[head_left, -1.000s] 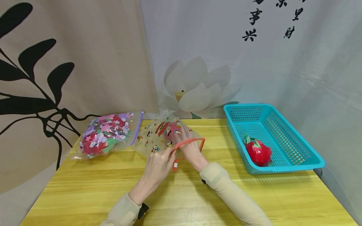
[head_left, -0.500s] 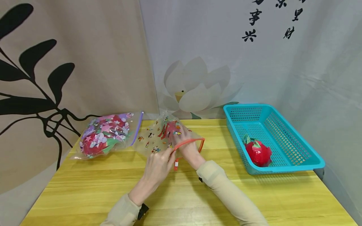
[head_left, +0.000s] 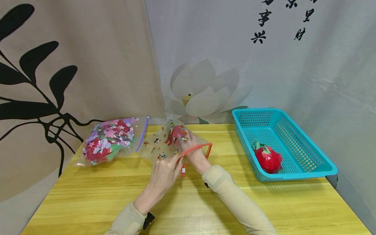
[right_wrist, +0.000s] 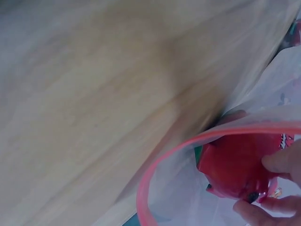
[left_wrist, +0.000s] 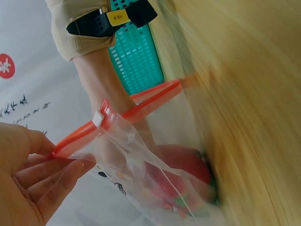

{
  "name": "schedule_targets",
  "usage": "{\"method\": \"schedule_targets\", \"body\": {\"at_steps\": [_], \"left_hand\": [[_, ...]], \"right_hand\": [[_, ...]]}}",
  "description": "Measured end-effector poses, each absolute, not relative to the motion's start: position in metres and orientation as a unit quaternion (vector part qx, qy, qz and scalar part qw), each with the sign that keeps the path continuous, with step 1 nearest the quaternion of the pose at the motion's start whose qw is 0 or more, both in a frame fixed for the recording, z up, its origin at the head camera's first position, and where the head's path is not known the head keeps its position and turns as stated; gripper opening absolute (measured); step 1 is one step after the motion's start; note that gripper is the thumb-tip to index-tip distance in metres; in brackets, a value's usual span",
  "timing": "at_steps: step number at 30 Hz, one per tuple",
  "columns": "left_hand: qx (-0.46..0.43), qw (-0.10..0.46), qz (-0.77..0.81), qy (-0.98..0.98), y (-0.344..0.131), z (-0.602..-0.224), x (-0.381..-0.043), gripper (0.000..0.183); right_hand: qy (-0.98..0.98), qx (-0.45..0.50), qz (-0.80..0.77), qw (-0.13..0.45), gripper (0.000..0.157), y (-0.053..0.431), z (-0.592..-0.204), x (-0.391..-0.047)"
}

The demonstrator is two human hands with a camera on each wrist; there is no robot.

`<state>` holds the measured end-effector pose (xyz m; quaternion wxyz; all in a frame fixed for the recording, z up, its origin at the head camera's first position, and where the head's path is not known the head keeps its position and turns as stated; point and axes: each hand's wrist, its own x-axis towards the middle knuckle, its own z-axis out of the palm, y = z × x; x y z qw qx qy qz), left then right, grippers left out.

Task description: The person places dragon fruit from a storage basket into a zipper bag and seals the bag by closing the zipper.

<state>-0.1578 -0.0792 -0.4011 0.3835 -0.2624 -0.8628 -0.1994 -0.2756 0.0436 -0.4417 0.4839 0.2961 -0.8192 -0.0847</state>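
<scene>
A clear zip bag with cartoon prints and an orange-red slider rim lies mid-table. My left hand pinches that rim between thumb and fingers, and the white slider hangs close by in the left wrist view. Through the open mouth, my right hand reaches inside the bag. Its fingers curl round a red dragon fruit, glossy and with green tips. In the left wrist view, the plastic partly veils the fruit and hides most of the right hand.
At the left lies a purple-rimmed zip bag with red and green fruit inside. A blue plastic basket stands at the right, another dragon fruit in its near left corner. A printed curtain hangs behind the wooden table.
My right hand and forearm have shifted slightly left and deeper into the bag with the dragon fruit. The bag's film has creased a little; my left hand stays at the rim.
</scene>
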Motion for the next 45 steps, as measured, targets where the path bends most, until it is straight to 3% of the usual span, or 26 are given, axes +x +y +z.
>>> {"method": "schedule_targets", "body": {"at_steps": [10,17,20,25,30,33,45], "left_hand": [[-0.266,0.391,-0.198,-0.858,-0.079,-0.402,-0.158,0.004],[-0.254,0.392,-0.178,-0.866,-0.078,-0.405,-0.159,0.008],[-0.237,0.397,-0.156,-0.873,-0.078,-0.408,-0.159,0.011],[-0.215,0.407,-0.125,-0.879,-0.077,-0.409,-0.159,0.01],[-0.206,0.412,-0.106,-0.881,-0.074,-0.409,-0.16,0.011],[-0.206,0.41,-0.1,-0.883,-0.073,-0.409,-0.16,0.011],[-0.246,0.408,-0.11,-0.872,-0.073,-0.41,-0.159,0.016]], "right_hand": [[-0.837,0.269,-0.07,0.471,0.032,0.039,-0.444,-0.277],[-0.856,0.285,-0.131,0.41,0.033,0.042,-0.441,-0.277],[-0.852,0.293,-0.144,0.409,0.034,0.044,-0.44,-0.275],[-0.836,0.319,-0.084,0.439,0.028,0.045,-0.441,-0.275],[-0.855,0.317,-0.029,0.409,0.023,0.046,-0.444,-0.274],[-0.864,0.313,-0.018,0.394,0.028,0.046,-0.444,-0.272],[-0.816,0.334,-0.097,0.462,0.034,0.04,-0.449,-0.282]]}}
